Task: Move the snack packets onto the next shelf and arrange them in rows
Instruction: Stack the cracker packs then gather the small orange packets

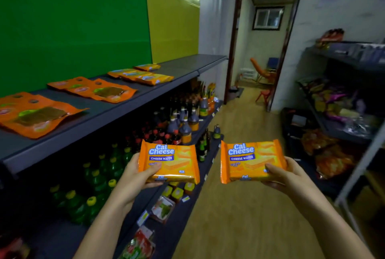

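Cal Cheese wafer packets point(168, 161) are held in the air over the aisle, one in each hand, labels facing up. The left hand point(135, 177) grips the left packet point(173, 167) by its lower left corner, thumb across the front and fingers curled beneath. The right hand point(289, 177) grips the right packet point(252, 160) by its lower right corner in the same way. The two packets are side by side and apart. To the left, the grey top shelf point(125, 111) carries similar orange wafer packs point(143, 76) towards its far end, with flat orange pouches point(98, 92) nearer. Dark sauce bottles point(183, 125) and green bottles point(100, 175) fill the shelves below. A rack of snack bags point(337, 102) stands on the right.
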`<state>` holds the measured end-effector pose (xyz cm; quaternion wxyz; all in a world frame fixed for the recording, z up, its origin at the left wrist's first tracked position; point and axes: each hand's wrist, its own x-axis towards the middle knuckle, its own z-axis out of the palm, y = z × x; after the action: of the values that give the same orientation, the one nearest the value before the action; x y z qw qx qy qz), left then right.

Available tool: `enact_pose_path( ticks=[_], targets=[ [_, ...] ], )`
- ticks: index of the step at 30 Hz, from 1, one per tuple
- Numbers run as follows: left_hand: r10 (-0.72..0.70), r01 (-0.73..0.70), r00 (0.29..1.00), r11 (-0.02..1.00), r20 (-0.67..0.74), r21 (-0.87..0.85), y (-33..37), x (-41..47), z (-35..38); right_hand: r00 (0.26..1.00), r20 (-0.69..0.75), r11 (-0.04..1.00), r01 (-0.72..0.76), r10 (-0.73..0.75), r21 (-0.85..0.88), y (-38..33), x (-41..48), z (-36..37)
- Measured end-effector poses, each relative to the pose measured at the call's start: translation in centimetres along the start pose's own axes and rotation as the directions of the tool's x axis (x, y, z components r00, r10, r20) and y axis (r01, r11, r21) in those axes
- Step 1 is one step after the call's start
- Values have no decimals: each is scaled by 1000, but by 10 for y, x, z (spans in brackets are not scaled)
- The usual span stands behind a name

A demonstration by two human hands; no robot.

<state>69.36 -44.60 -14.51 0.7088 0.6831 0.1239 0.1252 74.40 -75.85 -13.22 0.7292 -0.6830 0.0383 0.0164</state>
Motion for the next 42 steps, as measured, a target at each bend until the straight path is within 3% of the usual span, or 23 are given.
enact_pose_path(
  ticks=[9,20,26,31,35,42],
  targets=[
    [9,-9,999,1000,43,-13,19,153,79,996,-77,998,47,-44,44,-36,153,-17],
    [-19,19,999,1000,-35,3,7,261,139,998,0,995,-60,60,77,-12,301,-44],
    [38,-43,980,999,-193,-24,29,317,190,994,105,997,-22,13,78,-44,423,-56],
    [129,-147,921,989,-369,-23,49,359,226,973,227,997,20,-35,68,-72,511,-50],
    [149,-180,881,983,-449,-27,60,387,238,944,329,1000,29,-29,7,-82,562,-24],
    [219,-249,809,968,-546,20,91,455,219,851,514,993,68,-108,96,-116,625,59]
  ],
)
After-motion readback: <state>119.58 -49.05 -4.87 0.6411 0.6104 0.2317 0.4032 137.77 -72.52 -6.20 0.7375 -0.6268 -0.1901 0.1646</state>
